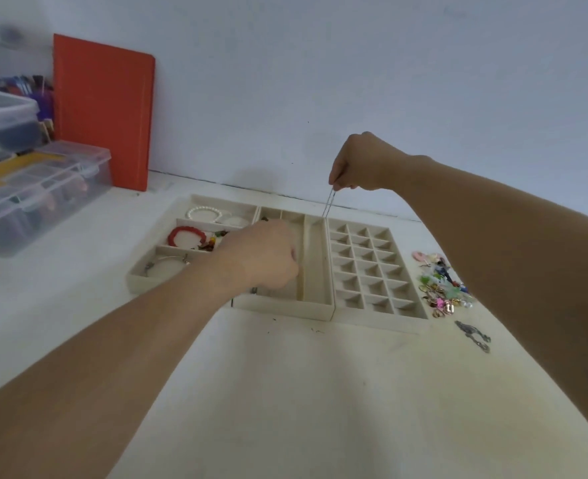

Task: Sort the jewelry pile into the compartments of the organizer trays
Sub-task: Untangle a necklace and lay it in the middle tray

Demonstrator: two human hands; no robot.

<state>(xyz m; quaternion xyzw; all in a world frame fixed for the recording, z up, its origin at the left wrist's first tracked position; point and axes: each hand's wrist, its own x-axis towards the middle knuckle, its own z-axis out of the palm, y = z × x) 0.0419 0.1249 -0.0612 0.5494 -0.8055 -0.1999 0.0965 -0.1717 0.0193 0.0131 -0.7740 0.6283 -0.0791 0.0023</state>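
Right hand (361, 164) pinches thin chain (329, 203), dangling it straight over long middle-tray slot (315, 257), likely to lay it untangled. Left hand (261, 254), fingers curled, over neighbouring slot; hold unclear. Jewelry pile (441, 285) waits right of grid tray (372, 271).

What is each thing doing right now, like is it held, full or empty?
right hand: raised, pinching the thin chain
thin chain: dangling over the middle tray
left hand: curled, down in the middle tray; any hold hidden
middle tray: long slot empty
grid tray: compartments empty
red bracelet: lying in the left tray
jewelry pile: loose on the table
clear box: lid closed
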